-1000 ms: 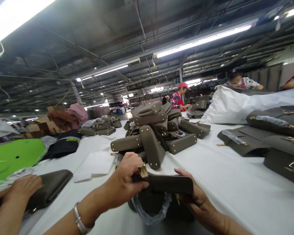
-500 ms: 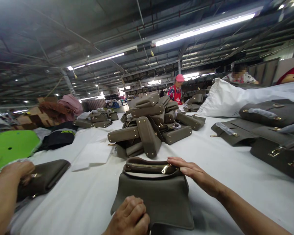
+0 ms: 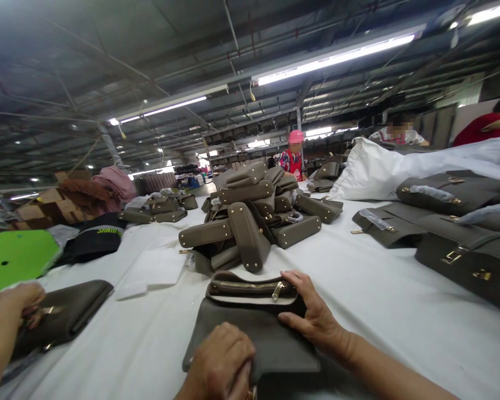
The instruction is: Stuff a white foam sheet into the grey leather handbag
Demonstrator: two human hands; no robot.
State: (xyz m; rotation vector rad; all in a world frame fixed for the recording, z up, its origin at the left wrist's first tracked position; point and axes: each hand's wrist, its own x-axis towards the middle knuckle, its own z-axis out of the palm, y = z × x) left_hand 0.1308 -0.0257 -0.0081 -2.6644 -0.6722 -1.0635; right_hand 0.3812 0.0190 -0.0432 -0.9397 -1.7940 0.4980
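A dark olive handbag [image 3: 270,347] lies in front of me, its top parted to show a gold zipper with a metal pull. My left hand [image 3: 223,361] is closed at the lower front of the bag, near a bit of gold hardware; the fingertips are hidden. Across the bag's upper right side lies my right hand [image 3: 316,319], thumb on the front and fingers at the far edge beside the zipper pull. At far left, another person's hand [image 3: 23,303] rests on a second olive handbag [image 3: 73,308].
A heap of olive handbags [image 3: 250,222] stands just beyond on the white-covered table [image 3: 383,300]. More bags [image 3: 454,239] with wrapped handles lie at right, beside a white sack [image 3: 370,169]. White sheets [image 3: 154,272], a black cap [image 3: 100,236] and a green object [image 3: 19,255] are at left.
My right hand has shifted down, its thumb swinging away from the fingers onto the bag's front. The bag's flap sits lower and flatter. My left hand stays closed at the front.
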